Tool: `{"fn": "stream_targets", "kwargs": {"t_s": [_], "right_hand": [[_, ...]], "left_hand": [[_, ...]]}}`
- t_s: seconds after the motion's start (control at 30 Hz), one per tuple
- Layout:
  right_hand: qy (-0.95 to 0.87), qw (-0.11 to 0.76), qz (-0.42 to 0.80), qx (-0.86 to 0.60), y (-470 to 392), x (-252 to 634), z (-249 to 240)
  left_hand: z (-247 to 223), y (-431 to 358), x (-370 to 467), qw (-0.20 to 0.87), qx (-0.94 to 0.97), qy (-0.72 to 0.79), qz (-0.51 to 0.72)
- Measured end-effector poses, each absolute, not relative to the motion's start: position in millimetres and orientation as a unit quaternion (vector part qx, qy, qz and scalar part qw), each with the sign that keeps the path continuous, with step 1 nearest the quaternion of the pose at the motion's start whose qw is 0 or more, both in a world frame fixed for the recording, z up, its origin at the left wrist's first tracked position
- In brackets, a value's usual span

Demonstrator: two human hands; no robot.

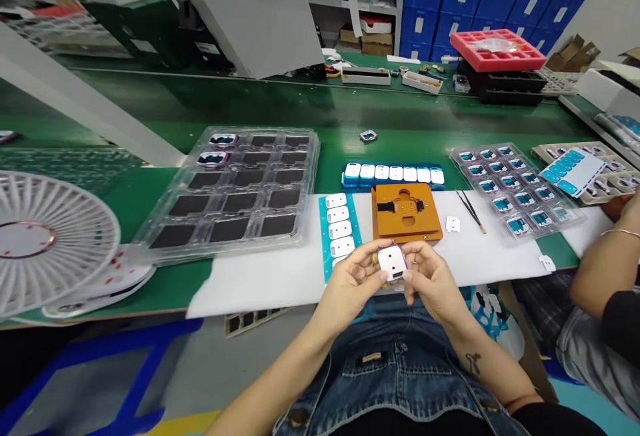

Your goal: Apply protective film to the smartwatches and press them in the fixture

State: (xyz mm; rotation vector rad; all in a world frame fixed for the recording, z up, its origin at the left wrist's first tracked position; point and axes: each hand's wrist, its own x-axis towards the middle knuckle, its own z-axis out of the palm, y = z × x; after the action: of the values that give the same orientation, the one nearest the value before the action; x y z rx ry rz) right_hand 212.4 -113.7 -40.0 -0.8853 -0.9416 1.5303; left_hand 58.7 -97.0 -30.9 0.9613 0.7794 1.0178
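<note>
Between my two hands is a small square white part (392, 262) with two dark dots and a purplish edge. My left hand (356, 275) pinches its left side, and my right hand (431, 277) grips its right side with the thumb at the lower corner. Just beyond the hands stands an orange fixture block (406, 213) with a black-ended recess. A blue sheet of white stickers (340, 228) lies left of the block. Right of it are a loose white piece (453, 224) and tweezers (471, 211). Behind it a blue strip (395, 174) bears a row of white pieces.
A clear tray with dark pads (240, 189) is at left, beside a white fan (50, 243). Another clear tray (517, 189) holds several parts at right. A single part (369, 136) lies on the green table (280, 99). A person's arm (607, 256) is at far right.
</note>
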Motion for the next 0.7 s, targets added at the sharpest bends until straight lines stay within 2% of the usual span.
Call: {"fn": "stream_targets", "kwargs": {"t_s": [0.17, 0.3, 0.43, 0.7], "right_hand": [[-0.359, 0.507, 0.693, -0.366, -113.7, 203.5, -43.8], [-0.355, 0.551, 0.619, -0.432, -115.6, 196.5, -45.1], [-0.37, 0.578, 0.547, -0.48, -116.0, 192.2, -47.9], [-0.287, 0.607, 0.587, -0.451, -122.3, 178.7, -39.1]], "left_hand": [[-33.8, -102.7, 55.7, 0.695, 0.397, 0.373, 0.469], [-36.6, -108.8, 59.2, 0.64, 0.394, 0.4, 0.525], [-41.9, -118.9, 67.0, 0.657, 0.401, 0.397, 0.5], [-46.4, -127.3, 74.4, 0.614, 0.441, 0.42, 0.502]]}}
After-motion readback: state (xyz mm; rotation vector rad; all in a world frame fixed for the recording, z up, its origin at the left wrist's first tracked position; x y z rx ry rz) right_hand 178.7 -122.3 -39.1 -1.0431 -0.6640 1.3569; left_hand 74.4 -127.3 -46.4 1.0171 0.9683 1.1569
